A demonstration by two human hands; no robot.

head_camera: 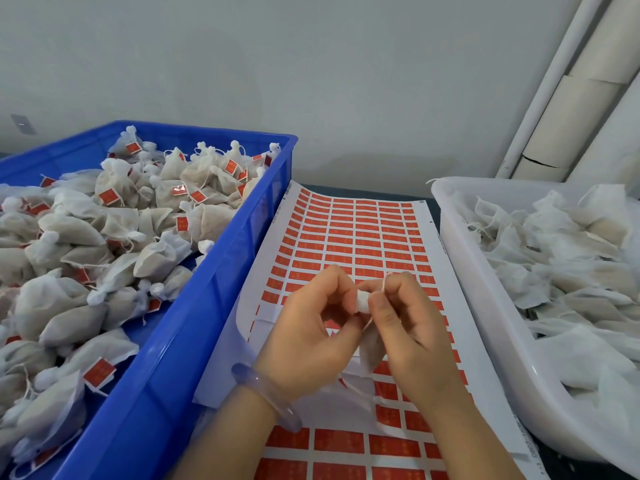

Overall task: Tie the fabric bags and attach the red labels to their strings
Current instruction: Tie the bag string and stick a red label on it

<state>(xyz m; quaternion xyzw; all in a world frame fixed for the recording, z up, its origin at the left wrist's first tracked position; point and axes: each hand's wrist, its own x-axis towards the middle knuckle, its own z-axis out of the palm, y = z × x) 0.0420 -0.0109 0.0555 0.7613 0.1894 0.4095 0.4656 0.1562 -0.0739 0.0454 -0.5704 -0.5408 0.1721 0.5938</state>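
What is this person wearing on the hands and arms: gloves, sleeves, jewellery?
No gloves: the left hand and right hand are bare, and no sleeve shows on either forearm. A smooth, translucent pale lilac bangle circles the left wrist. No ring or watch is visible.

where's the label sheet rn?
Head view, centre: the label sheet lies between the blue crate on its left and the white tub on its right, beneath the left hand and right hand.
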